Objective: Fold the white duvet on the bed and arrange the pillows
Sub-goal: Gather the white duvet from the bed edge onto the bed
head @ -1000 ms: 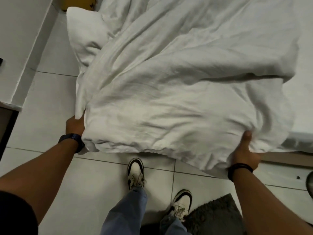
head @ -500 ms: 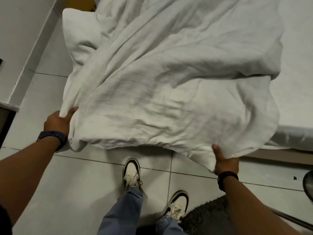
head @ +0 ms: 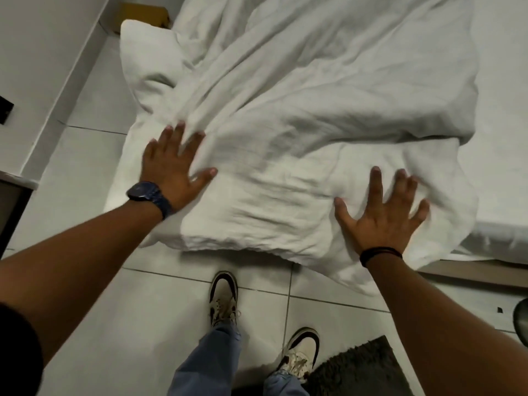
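The white duvet (head: 300, 124) lies rumpled in folded layers on the bed (head: 503, 138), its near edge hanging over the bed's corner above the floor. My left hand (head: 174, 164) rests flat on the duvet's near left part, fingers spread, holding nothing. My right hand (head: 385, 210) presses flat on the near right part, fingers spread too. A white pillow (head: 145, 55) lies at the far left, partly under the duvet.
White floor tiles (head: 85, 324) surround the bed's corner where my two feet stand. A dark shaggy mat (head: 363, 370) lies by my right foot. A white wall ledge (head: 43, 95) runs along the left, and a yellow-brown box (head: 143, 12) sits behind the pillow.
Both hands have let go of the duvet's near edge and now lie flat on top of it with spread fingers. The duvet has settled down onto the bed.
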`<state>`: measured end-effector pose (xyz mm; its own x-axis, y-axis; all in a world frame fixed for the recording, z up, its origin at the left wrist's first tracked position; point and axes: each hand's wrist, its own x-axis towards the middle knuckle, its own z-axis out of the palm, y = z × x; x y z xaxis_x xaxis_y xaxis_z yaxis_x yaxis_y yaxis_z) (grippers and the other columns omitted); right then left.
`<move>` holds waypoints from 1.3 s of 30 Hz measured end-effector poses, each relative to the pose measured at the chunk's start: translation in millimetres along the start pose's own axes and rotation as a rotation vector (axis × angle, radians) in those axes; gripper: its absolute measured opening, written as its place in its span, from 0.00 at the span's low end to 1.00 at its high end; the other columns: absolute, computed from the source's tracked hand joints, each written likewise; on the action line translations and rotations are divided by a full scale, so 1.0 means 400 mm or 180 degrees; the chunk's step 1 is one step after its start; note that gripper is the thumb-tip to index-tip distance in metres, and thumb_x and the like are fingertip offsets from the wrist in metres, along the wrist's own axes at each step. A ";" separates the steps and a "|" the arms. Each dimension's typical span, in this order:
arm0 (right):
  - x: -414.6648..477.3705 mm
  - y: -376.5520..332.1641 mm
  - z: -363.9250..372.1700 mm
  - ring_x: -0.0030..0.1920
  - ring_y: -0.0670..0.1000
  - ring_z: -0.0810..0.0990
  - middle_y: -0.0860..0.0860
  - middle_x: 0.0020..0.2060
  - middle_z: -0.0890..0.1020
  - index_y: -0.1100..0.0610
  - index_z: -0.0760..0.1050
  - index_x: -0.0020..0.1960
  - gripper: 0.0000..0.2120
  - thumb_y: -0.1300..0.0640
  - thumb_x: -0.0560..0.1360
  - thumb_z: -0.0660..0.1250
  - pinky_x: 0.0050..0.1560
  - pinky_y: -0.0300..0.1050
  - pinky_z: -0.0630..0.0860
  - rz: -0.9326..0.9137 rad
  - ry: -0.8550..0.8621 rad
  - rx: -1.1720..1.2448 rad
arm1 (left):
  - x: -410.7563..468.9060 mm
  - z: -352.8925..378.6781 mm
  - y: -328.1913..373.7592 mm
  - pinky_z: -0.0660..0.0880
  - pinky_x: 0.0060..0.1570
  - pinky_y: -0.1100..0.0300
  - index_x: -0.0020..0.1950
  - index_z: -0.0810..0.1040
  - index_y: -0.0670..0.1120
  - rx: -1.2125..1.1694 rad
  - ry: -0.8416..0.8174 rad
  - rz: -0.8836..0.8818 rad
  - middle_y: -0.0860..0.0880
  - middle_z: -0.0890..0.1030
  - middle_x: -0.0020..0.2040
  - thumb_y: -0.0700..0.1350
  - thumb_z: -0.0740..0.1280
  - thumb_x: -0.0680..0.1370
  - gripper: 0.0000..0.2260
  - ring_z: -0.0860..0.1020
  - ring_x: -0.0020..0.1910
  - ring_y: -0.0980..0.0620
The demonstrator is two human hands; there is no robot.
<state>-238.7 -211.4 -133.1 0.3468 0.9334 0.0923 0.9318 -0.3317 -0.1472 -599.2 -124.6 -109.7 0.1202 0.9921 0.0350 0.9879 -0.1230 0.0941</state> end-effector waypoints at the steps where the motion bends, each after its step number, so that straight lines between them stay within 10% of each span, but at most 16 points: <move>1: 0.006 -0.004 0.002 0.77 0.59 0.47 0.59 0.77 0.54 0.47 0.50 0.77 0.42 0.27 0.69 0.53 0.71 0.66 0.46 -0.0076 -0.0104 -0.0089 | -0.001 0.010 0.008 0.54 0.70 0.40 0.77 0.55 0.52 0.0078 -0.0101 0.0006 0.43 0.54 0.78 0.70 0.50 0.73 0.37 0.54 0.76 0.40; 9: 0.105 -0.140 -0.189 0.72 0.60 0.63 0.59 0.71 0.69 0.53 0.62 0.74 0.39 0.31 0.70 0.54 0.66 0.61 0.61 -0.0802 -0.0158 -0.0074 | 0.058 -0.197 0.024 0.57 0.72 0.46 0.76 0.61 0.52 -0.0082 -0.0403 0.0073 0.43 0.59 0.77 0.69 0.58 0.74 0.35 0.58 0.75 0.43; 21: 0.377 -0.786 -0.884 0.57 0.59 0.76 0.55 0.50 0.83 0.57 0.76 0.63 0.20 0.48 0.75 0.64 0.52 0.52 0.72 -0.2445 0.0518 0.0557 | 0.254 -1.019 -0.142 0.74 0.53 0.52 0.67 0.73 0.52 -0.0102 0.0791 0.0463 0.50 0.78 0.62 0.64 0.60 0.76 0.24 0.75 0.60 0.46; 29: 0.491 -1.168 -1.083 0.50 0.62 0.79 0.58 0.46 0.83 0.60 0.78 0.58 0.20 0.51 0.70 0.67 0.44 0.52 0.75 -0.2226 0.1788 0.0870 | 0.401 -1.325 -0.406 0.74 0.54 0.52 0.70 0.69 0.52 0.0226 0.1252 0.0647 0.50 0.75 0.65 0.64 0.60 0.76 0.26 0.73 0.62 0.47; 39: 0.666 -1.409 -1.145 0.52 0.61 0.78 0.58 0.49 0.82 0.60 0.77 0.59 0.21 0.49 0.71 0.66 0.46 0.53 0.75 -0.2295 0.1958 0.0781 | 0.593 -1.437 -0.559 0.74 0.58 0.48 0.74 0.64 0.53 0.0337 0.1331 0.0506 0.48 0.71 0.70 0.65 0.59 0.76 0.30 0.70 0.65 0.45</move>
<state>-622.6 161.6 425.4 -0.2373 0.6437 0.7276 0.9182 0.3931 -0.0482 -847.7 124.8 449.3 0.2430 0.8637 0.4415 0.9675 -0.2485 -0.0464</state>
